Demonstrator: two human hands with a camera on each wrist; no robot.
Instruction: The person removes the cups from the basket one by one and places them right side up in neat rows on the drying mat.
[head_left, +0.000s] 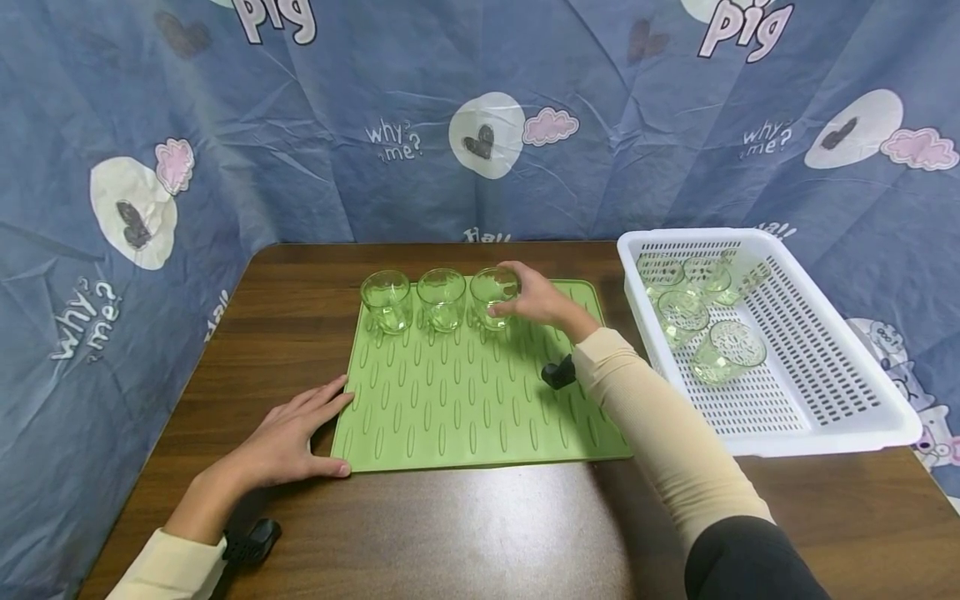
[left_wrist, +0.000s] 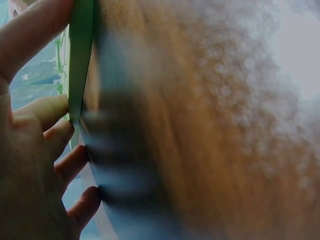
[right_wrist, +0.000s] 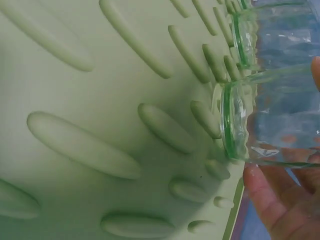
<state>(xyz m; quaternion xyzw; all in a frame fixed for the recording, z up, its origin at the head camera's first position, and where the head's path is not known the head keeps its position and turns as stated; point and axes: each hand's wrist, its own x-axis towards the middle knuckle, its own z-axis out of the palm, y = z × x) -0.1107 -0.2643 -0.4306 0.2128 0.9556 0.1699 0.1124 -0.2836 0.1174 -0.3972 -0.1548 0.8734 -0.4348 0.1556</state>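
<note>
On the green ridged mat, a row of three clear green-tinted glasses runs along the back edge. My right hand grips the rightmost glass, thumb on the near side and fingers around its far right. In the right wrist view that glass stands upright, its base right at the mat. Left of it are the middle glass and the leftmost glass. My left hand rests at the mat's left edge, fingers spread, and its fingertips touch the mat's edge in the left wrist view.
A white perforated plastic basket stands to the right, with several similar glasses in its left part. The brown wooden table ends at a blue printed cloth behind and to the left.
</note>
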